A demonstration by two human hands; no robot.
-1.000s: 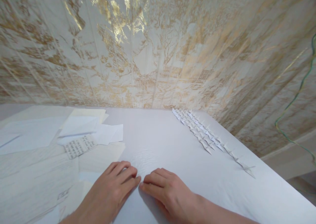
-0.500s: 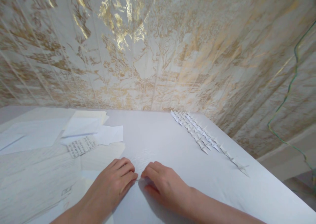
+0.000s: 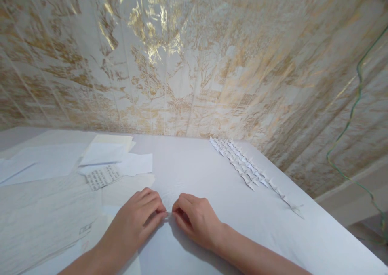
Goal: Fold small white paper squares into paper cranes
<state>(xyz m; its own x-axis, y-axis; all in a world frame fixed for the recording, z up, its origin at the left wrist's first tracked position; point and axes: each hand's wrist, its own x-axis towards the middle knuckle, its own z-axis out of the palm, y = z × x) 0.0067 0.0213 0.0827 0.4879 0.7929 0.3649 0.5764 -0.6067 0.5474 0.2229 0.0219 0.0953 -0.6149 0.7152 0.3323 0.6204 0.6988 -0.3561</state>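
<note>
A tiny piece of white paper (image 3: 169, 215) shows between my fingertips, low in the middle of the view. My left hand (image 3: 142, 216) pinches its left end between thumb and fingers. At the right end, my right hand (image 3: 194, 216) is closed in a pinch on the same piece. Both hands are just above the white tabletop (image 3: 182, 166), with their fingertips almost touching. Most of the small piece is hidden by the fingers, so its shape is too small to tell.
Several small folded paper pieces (image 3: 242, 162) lie in slanting rows at the right. Loose white and written sheets (image 3: 45, 210) cover the left side, with a small written scrap (image 3: 103, 177) on top. A gold-patterned covering (image 3: 182, 85) rises behind; a green cord (image 3: 351, 117) hangs at right.
My right thumb has come up to its fingertips in a pinch. My left thumb and fingers now show a gap behind their pinch. The view has shifted slightly.
</note>
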